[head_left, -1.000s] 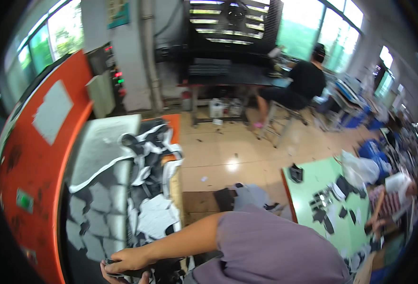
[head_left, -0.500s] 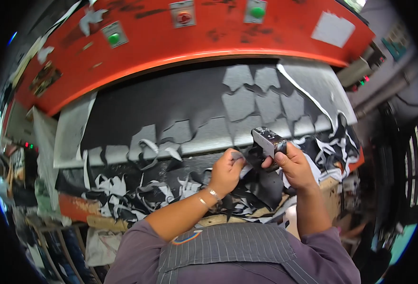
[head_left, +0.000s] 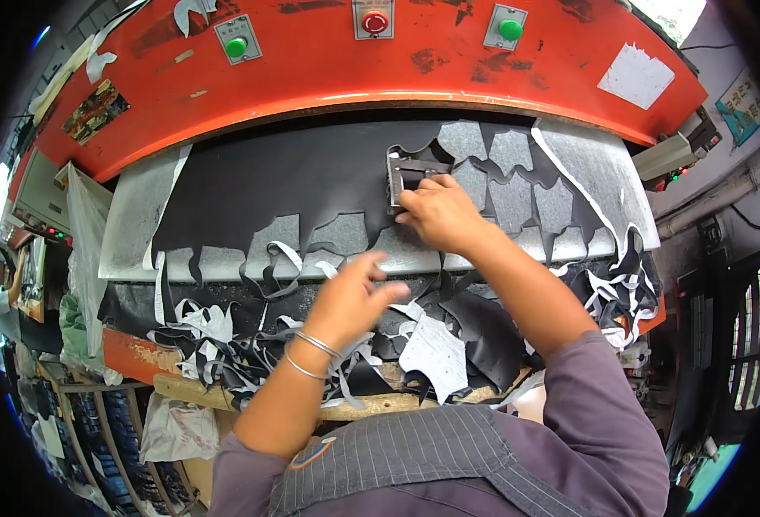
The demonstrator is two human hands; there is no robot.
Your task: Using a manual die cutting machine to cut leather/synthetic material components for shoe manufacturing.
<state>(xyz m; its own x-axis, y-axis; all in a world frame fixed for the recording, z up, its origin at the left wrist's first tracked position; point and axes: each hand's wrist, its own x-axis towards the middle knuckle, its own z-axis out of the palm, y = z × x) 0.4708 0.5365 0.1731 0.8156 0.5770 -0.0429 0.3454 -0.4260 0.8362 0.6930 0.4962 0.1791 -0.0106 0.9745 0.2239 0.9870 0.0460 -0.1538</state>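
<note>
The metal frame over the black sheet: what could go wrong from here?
The metal frame is close beside the gaps already in the black sheet, so a small slip might make it overlap one. The right hand grips the frame directly; if its edges are sharp, which I can't tell, fingers could be nicked. The bangles on the left wrist are near tangled scraps and might snag.

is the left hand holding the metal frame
No, the right hand grips the metal frame, and the left hand is apart from it.
</note>
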